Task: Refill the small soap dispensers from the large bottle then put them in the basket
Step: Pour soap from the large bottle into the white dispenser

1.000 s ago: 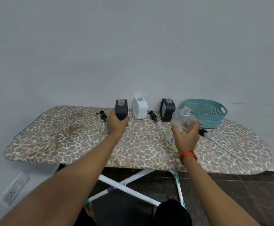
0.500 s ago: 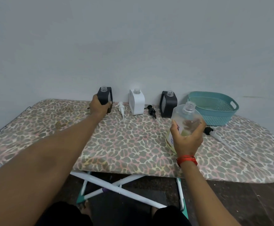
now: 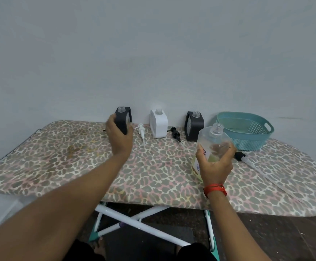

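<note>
- left hand (image 3: 118, 137) looks wrapped round the boxy black dispenser (image 3: 123, 117) at the far edge of the leopard-print ironing board (image 3: 74, 159), tho the blur makes the fingers hard to read
- right hand (image 3: 216, 163) is clamped on the clear bottle (image 3: 214, 141), the big round plastic one, neck open, some yellowish soap low inside
- white dispenser (image 3: 159, 125) and second black dispenser (image 3: 194, 127) stand uncapped by the wall, with a black pump (image 3: 176, 133) lying between them
- teal basket (image 3: 247, 142), perforated plastic, sits just right of those
</note>
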`<act>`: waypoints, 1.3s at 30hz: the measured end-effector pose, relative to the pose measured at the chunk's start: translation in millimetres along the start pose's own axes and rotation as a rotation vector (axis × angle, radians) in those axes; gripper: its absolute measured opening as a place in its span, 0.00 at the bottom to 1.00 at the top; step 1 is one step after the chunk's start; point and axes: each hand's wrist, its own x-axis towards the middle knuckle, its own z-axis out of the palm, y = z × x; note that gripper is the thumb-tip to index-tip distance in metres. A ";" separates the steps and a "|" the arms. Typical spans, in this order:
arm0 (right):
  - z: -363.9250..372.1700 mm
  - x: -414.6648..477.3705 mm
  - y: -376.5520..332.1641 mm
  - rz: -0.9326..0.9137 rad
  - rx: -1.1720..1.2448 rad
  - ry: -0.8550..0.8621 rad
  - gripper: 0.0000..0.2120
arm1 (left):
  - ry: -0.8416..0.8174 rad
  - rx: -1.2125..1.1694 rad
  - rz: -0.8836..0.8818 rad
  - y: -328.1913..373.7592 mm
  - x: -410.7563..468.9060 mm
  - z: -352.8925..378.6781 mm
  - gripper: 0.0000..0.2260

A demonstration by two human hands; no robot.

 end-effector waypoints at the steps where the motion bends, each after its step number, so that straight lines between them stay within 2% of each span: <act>1: -0.2 -0.1 -0.1 0.004 0.003 0.001 0.31 | -0.015 -0.041 0.026 3.2 -14.9 5.0 0.28; 4: -0.5 -0.5 -2.4 0.007 0.015 0.001 0.32 | -0.236 -0.048 0.021 8.4 -43.4 26.5 0.32; 7: -1.2 -0.2 -4.5 0.004 0.018 -0.002 0.32 | -0.459 0.045 -0.047 12.5 -36.1 51.6 0.43; 10: -1.8 -0.5 -5.3 0.010 0.017 0.004 0.31 | -0.559 0.138 -0.096 15.6 -2.9 70.5 0.53; 12: -1.5 -0.5 -3.8 0.009 0.023 0.005 0.32 | -0.602 0.227 -0.062 13.6 20.8 78.5 0.57; 16: 0.7 -0.5 0.8 -0.002 0.030 0.019 0.35 | -0.711 0.328 0.043 10.0 47.0 82.1 0.55; 21: 2.3 0.0 5.8 0.001 -0.015 0.029 0.34 | -0.700 0.229 0.065 3.4 45.9 78.0 0.57; 27: 2.3 -1.1 6.1 0.006 -0.004 0.024 0.33 | -0.695 0.292 0.202 25.4 30.4 77.4 0.52; 33: -0.2 -2.1 -0.1 0.039 -0.022 0.003 0.32 | -0.633 0.126 0.191 31.8 -0.7 26.1 0.54; 39: -5.5 -2.6 -13.5 0.099 -0.023 -0.029 0.36 | -0.601 0.016 0.198 10.4 -47.3 -31.9 0.53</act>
